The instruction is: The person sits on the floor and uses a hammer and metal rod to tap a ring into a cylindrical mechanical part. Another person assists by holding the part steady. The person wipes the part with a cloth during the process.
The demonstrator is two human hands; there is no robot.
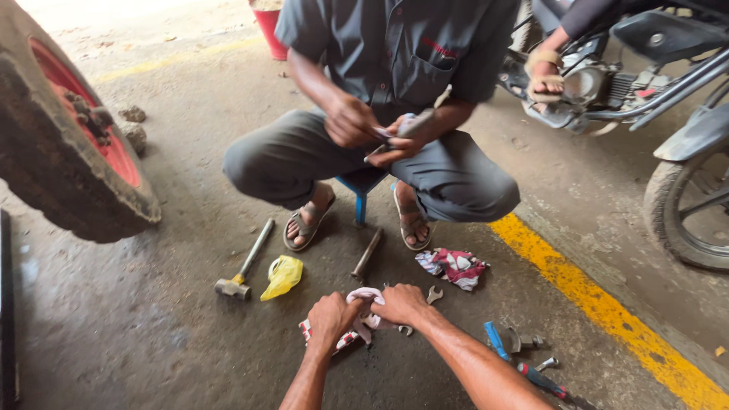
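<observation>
My left hand (331,319) and my right hand (401,304) both press on a white and red cloth (357,323) lying on the concrete floor. A metal spanner (433,294) pokes out just right of my right hand. Whether anything is wrapped inside the cloth is hidden. Facing me, a person in a grey shirt (395,45) squats on a small blue stool (360,199) and works a small part (410,125) between both hands.
A hammer (243,264), a yellow bag (282,276), a metal bar (367,253) and a second rag (454,266) lie between us. Screwdrivers (524,363) rest at the right. A large tyre (72,144) stands left, a motorbike (653,83) right, by a yellow line (600,307).
</observation>
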